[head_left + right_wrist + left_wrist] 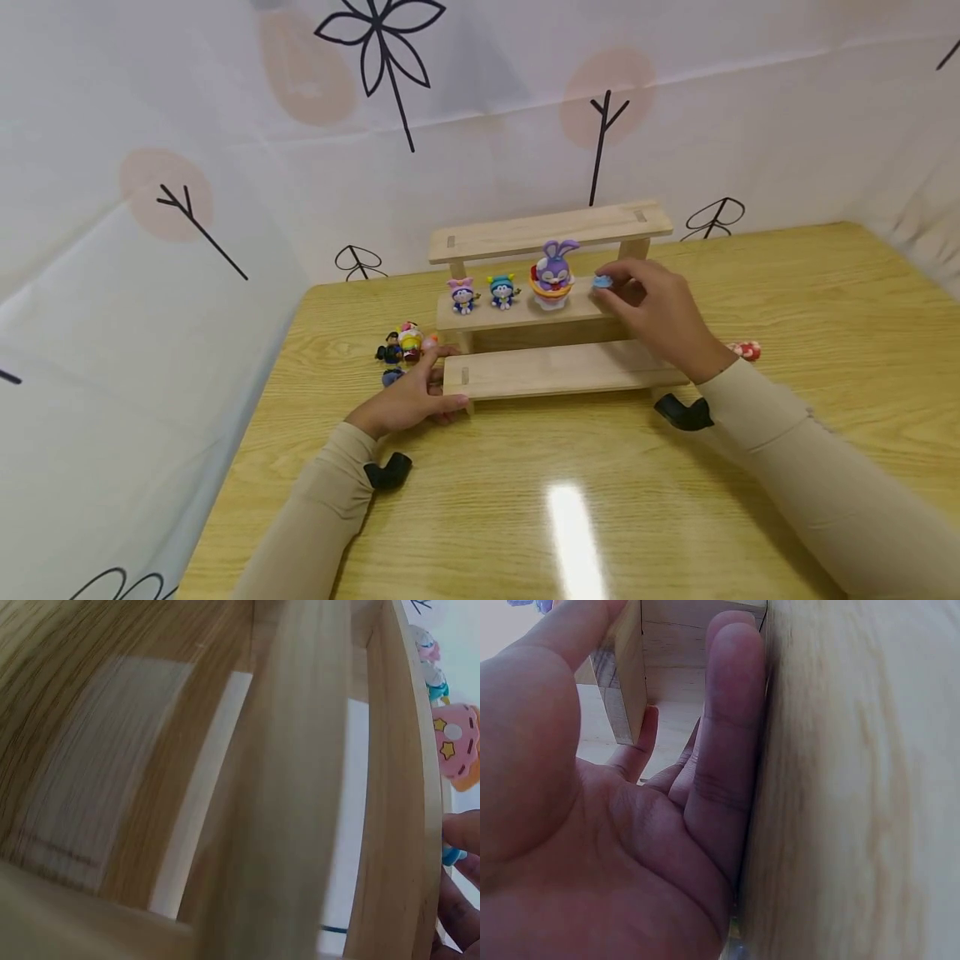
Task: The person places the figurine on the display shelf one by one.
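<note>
A three-tier wooden display stand [562,368] stands on the table. My left hand [401,402] grips the left end of its lowest tier, thumb at the front and fingers reaching round the end. On the middle tier my right hand [663,312] pinches a small light-blue figurine [602,282], mostly hidden by the fingers; in the right wrist view only a bit of blue [451,856] shows. To its left sit a purple rabbit figurine [552,273] in a bowl-like base, a figurine with a teal hat [502,292] and one with pink ears [462,296].
Several small figurines [409,342] cluster on the table left of the stand. A red-and-white patterned object [745,350] lies to the right, partly behind the right forearm. The top tier [551,231] stands close to the patterned cloth backdrop [495,167].
</note>
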`<state>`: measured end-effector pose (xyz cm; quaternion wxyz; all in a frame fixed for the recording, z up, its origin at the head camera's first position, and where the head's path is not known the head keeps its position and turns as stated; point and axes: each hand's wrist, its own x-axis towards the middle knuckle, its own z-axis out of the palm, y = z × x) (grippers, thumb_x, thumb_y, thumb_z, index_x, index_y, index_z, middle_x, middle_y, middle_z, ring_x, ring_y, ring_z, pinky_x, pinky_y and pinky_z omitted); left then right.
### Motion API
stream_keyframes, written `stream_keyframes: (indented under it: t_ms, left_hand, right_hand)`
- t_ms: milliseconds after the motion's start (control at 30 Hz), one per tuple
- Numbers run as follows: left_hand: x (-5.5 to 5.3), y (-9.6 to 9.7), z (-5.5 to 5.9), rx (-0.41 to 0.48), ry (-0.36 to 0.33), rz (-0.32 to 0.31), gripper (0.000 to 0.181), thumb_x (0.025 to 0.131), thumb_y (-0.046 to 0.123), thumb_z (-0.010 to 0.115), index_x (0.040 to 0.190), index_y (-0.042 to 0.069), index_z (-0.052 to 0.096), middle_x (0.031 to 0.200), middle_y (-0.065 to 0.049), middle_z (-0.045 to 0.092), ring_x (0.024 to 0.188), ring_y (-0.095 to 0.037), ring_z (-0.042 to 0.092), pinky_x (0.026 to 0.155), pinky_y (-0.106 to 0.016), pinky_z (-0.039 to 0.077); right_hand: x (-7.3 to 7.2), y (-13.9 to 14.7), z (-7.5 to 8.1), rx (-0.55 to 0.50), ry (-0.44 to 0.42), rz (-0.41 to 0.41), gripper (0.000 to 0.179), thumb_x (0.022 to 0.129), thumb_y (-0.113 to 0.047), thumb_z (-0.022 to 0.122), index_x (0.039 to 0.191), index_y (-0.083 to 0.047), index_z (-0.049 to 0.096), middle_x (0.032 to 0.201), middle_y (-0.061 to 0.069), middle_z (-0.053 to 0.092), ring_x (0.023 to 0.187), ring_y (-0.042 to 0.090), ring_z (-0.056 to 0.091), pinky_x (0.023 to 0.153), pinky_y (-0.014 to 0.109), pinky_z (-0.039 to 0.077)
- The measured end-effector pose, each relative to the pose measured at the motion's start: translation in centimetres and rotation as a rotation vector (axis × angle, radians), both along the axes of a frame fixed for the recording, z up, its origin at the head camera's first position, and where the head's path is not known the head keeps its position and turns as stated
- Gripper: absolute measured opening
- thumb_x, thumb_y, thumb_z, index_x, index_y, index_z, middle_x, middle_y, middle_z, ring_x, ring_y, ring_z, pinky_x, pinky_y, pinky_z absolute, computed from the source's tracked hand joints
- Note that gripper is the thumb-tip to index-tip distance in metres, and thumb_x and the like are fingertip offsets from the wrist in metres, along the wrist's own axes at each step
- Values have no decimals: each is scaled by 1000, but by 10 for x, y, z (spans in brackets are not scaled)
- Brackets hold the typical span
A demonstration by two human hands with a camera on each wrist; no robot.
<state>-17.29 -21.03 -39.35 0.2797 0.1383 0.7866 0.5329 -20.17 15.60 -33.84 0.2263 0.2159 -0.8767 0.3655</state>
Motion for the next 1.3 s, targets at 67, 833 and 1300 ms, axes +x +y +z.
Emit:
stream_keyframes:
  t_ms: [67,833,1300]
  left_hand:
    - [0,0,0,-1,1,-1,77,93,29,73,151,27,22,133,-19,58,88,-22,69,75,-37,59]
    - [-2,-1,-2,5,3,-11,77,93,27,73,150,24,22,134,-19,58,87,-22,69,74,-36,59]
    - [-2,0,-1,-4,3,-7,78,94,26,73,152,25,20,134,-19,59,86,-22,69,74,-36,59]
  right_hand:
    - [0,-2,-1,1,1,1,23,91,-9,75,112,-3,68,97,9,68,82,17,61,70,12,46]
    - [-2,-5,-6,61,55,-19,25,89,-11,76,113,-4,69,99,10,71,89,20,58,76,33,48]
    - [2,0,-6,-6,68,10,40,85,-3,78,122,0,64,112,18,67,106,32,56,88,45,46]
